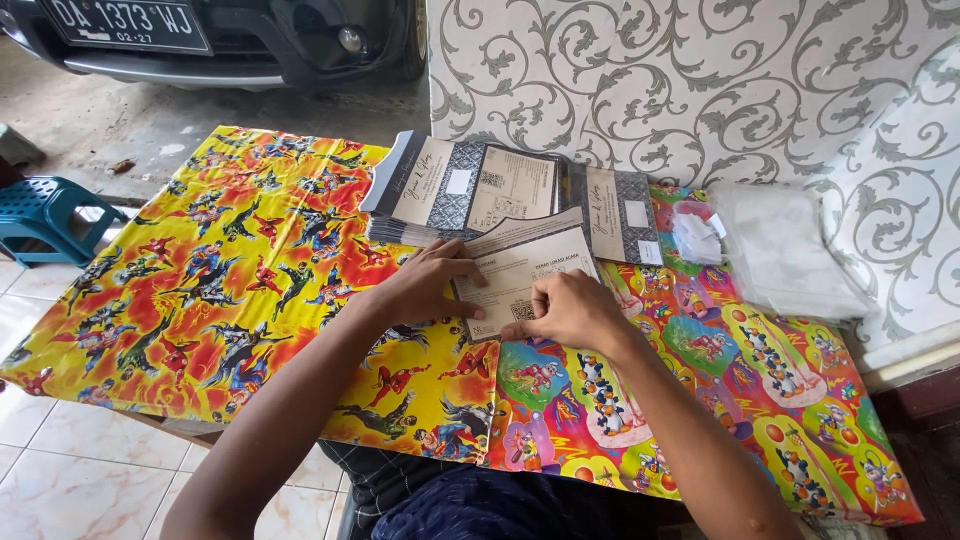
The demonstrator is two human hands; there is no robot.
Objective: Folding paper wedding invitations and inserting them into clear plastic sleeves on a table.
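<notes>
Head view: the left hand [425,282] lies flat on the near-left edge of a cream folded card [520,272], fingers together and pressing down with the thumb along the card's side, seemingly to pin it. The right hand [570,312] rests on the card's lower right corner, fingers curled together with the tips on the paper, as if creasing or holding the fold down. The card sits near the middle of a low table covered in bright cartoon-print wrapping paper [220,290], just in front of a stack of grey-patterned envelopes and cards [470,190], touching or overlapping its near edge (I cannot tell which). A pile of clear plastic sleeves [785,250] lies well apart to the right, against the scroll-patterned wall [700,90]. The left stretch of the table offers open room; the near edge runs close to the person's lap.
</notes>
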